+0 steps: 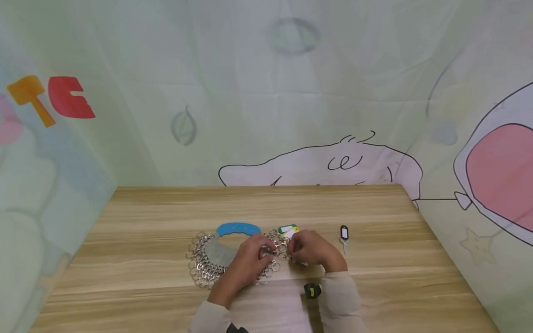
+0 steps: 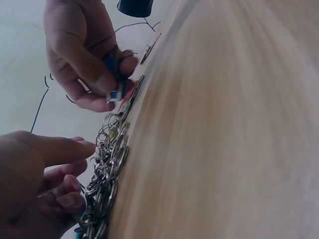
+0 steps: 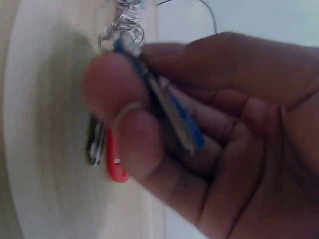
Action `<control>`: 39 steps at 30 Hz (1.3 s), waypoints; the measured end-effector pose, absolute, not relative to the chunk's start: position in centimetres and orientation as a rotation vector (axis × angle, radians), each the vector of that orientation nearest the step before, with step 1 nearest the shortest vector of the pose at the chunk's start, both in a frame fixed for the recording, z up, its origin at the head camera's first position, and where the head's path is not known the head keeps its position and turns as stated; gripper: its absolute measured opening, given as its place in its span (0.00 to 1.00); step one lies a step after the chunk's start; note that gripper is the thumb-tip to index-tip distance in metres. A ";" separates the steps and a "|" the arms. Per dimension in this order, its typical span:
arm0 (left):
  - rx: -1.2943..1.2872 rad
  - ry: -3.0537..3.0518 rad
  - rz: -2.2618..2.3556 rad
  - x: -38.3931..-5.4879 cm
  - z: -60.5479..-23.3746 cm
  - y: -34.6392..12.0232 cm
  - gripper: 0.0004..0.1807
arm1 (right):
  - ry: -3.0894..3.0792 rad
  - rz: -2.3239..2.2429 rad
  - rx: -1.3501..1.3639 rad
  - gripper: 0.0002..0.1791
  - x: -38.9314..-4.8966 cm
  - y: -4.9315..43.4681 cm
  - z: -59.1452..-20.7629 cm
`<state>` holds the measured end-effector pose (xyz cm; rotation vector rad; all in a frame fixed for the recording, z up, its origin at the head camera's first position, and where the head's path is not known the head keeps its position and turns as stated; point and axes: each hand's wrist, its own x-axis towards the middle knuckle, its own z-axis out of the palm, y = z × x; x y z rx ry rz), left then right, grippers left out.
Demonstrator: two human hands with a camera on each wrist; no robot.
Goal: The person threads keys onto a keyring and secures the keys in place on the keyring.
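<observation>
A large key ring holder with a blue handle (image 1: 238, 228), a curved metal plate (image 1: 218, 253) and many small metal rings (image 1: 204, 273) lies on the table. My left hand (image 1: 246, 262) holds some of the rings at its right end, thumb and index finger close together. Beside it, my right hand (image 1: 311, 249) pinches a blue key tag (image 3: 194, 130) between thumb and fingers, close to the rings. Its attached key is mostly hidden by the fingers. Green (image 1: 286, 228) and yellow (image 1: 290, 233) key tags lie just behind the right hand. Beneath that hand shows a red tag (image 3: 117, 159).
To the right, a black key tag (image 1: 344, 232) with a key lies apart on the wooden table (image 1: 395, 286). Printed cloth walls (image 1: 266, 115) rise behind the table and at both sides. A black wrist camera (image 1: 312, 290) sits by the right sleeve.
</observation>
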<state>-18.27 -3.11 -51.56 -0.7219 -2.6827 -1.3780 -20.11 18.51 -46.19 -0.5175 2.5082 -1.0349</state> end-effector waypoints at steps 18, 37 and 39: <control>-0.826 -2.724 -1.043 -17.8 -51.5 -3.3 0.06 | 2.711 -0.803 -0.445 0.12 -20.0 17.9 -46.3; -0.853 -2.772 -1.067 -17.6 -51.6 -2.8 0.09 | 2.943 -1.015 -0.264 0.08 -19.2 20.3 -43.1; -0.864 -2.776 -1.057 -17.7 -51.7 -2.5 0.10 | 2.979 -1.071 -0.281 0.08 -19.0 20.7 -42.5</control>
